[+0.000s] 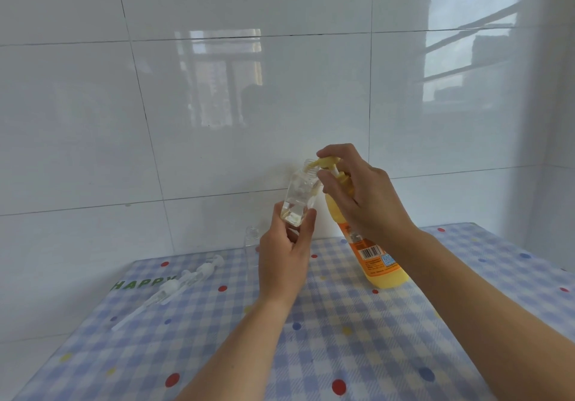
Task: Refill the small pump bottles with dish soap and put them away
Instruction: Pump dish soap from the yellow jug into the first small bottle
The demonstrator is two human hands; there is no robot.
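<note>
I judge the refill barely begun: my left hand (284,254) grips the small clear square bottle (298,201) by its base, above the checked table (342,338), mouth tilted at the nozzle of the tall yellow dish-soap bottle (373,257), whose pump my right hand (364,201) curls round. Only a shallow pool sits inside; a second clear bottle (251,235) and two white pump tops (183,282) wait alongside.

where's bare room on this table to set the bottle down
Free: the near cloth between the forearms, and the right end past the soap bottle. Crowded: the left back with the pump heads, and by the spare bottle.
</note>
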